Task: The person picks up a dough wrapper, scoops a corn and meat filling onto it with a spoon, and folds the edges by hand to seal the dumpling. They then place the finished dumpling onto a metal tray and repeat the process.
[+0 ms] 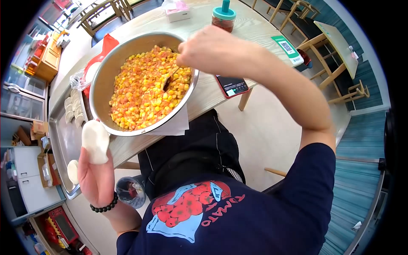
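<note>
My left hand (97,180), palm up beside the near left rim of a big metal bowl (97,91), holds a flat, pale dumpling wrapper (95,142) across its fingers. Corn filling (146,89) with small pinkish-orange bits fills much of the bowl. Over the bowl's right rim, my right hand (208,49) is closed around the handle of a spoon (168,81), whose tip is sunk in the filling. Several folded dumplings (74,108) lie on a metal tray (59,140) to the left. Another pale piece of dough (73,171) rests near the tray's front end.
A phone (232,86) lies at the table's edge, right of the bowl. Farther back are a teal-lidded jar (224,19), a tissue box (177,12) and a QR-code card (287,50). A red plastic bag (106,46) sits behind the bowl. Below the table stands a bin (130,191).
</note>
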`<act>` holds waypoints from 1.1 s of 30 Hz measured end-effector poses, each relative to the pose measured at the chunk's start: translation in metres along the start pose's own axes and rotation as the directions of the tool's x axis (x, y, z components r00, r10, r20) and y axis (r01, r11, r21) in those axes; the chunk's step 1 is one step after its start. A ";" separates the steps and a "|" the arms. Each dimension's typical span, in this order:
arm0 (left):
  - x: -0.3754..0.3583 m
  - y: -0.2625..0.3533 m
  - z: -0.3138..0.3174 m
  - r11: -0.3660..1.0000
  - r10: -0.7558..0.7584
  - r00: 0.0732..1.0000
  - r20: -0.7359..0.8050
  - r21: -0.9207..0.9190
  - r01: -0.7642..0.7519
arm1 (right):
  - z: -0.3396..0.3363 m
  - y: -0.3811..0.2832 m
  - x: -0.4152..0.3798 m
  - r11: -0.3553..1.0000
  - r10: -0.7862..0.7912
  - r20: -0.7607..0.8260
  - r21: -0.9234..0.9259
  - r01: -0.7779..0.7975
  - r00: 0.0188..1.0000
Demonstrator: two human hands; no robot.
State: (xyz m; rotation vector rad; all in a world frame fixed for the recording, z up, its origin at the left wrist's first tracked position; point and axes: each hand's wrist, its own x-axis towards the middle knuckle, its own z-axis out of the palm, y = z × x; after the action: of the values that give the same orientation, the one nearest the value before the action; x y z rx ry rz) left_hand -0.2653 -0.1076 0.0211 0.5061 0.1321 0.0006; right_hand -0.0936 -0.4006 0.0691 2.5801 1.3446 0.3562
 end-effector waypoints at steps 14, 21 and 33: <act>-0.009 0.001 -0.002 0.994 -0.087 0.996 0.008 0.065 0.086 | 0.029 -0.027 0.012 0.991 -0.073 -0.025 0.109 0.075 0.997; -0.006 -0.012 -0.005 0.971 -0.222 0.973 0.062 -0.074 0.226 | 0.007 -0.054 -0.009 0.954 -0.123 -0.103 0.262 0.146 0.987; -0.011 -0.028 0.010 0.885 -0.461 0.887 0.032 0.086 0.457 | 0.018 -0.014 0.022 0.476 0.036 0.411 0.794 -0.377 0.911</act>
State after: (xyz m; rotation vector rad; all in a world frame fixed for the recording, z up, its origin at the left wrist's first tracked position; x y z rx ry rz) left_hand -0.2756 -0.1367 0.0174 0.5411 0.1997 -0.4857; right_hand -0.0864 -0.3762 0.0504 3.3543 1.2344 -1.0149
